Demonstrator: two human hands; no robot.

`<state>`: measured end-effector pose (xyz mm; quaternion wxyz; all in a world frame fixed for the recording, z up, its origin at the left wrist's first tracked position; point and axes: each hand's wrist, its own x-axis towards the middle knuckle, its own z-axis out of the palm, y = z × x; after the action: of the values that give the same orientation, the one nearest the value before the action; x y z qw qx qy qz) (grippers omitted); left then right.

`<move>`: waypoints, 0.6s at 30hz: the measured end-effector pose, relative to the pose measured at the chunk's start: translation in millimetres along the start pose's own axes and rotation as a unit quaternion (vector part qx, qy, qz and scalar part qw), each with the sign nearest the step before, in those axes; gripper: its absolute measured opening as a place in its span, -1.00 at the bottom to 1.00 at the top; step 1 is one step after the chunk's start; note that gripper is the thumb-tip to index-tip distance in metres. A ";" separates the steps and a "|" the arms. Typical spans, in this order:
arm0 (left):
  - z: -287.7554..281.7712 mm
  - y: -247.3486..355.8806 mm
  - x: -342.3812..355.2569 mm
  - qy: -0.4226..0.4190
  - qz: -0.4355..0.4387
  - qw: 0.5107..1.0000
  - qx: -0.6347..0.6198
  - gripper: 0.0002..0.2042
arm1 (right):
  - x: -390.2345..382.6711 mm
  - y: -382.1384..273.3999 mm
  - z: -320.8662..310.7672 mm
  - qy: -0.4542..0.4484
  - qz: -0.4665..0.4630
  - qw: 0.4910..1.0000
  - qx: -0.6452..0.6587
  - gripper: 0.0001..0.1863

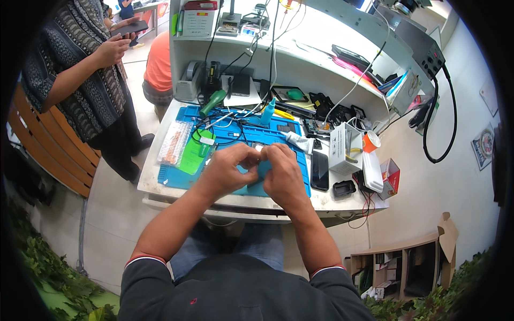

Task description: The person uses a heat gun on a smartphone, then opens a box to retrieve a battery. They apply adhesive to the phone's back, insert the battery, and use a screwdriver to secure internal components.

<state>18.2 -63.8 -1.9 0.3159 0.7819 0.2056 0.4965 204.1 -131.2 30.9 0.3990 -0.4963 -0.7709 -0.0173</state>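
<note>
My left hand and my right hand meet over the blue silicone work mat, their fingertips pinched close together on something small and pale that is mostly hidden. Left of them lie a green card, a small green-and-white item and a bubble-wrap sheet. Beyond my fingers are tangled cables, a light-blue bottle and a green-handled tool. A white tube-like item lies right of my right hand, near a black phone.
A white carton, a black case and a long white box crowd the desk's right. A white shelf with equipment stands behind. At left, a standing person holds a phone beside a wooden bench; another person is behind.
</note>
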 end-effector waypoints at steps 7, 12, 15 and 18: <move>-0.8 -0.3 -0.9 -0.010 -0.023 0.999 -0.040 -0.78 | -5.6 0.1 -1.9 -0.002 0.003 1.000 -0.006 -0.53; -7.0 -6.4 4.0 -0.042 0.019 0.999 -0.022 -0.79 | -9.3 -3.2 -3.8 0.006 0.010 1.000 -0.001 -0.52; -5.8 -1.5 5.9 -0.027 0.029 0.999 -0.031 -0.81 | -10.9 -3.6 -5.1 0.003 0.012 1.000 -0.006 -0.51; -4.9 -3.9 4.0 -0.029 0.015 0.999 -0.040 -0.80 | -12.1 -2.2 -3.8 0.003 0.007 1.000 0.000 -0.49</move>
<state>15.4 -57.1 -0.6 0.3454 0.7858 0.1639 0.4862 207.0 -143.0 26.6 0.4018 -0.5017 -0.7659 -0.0160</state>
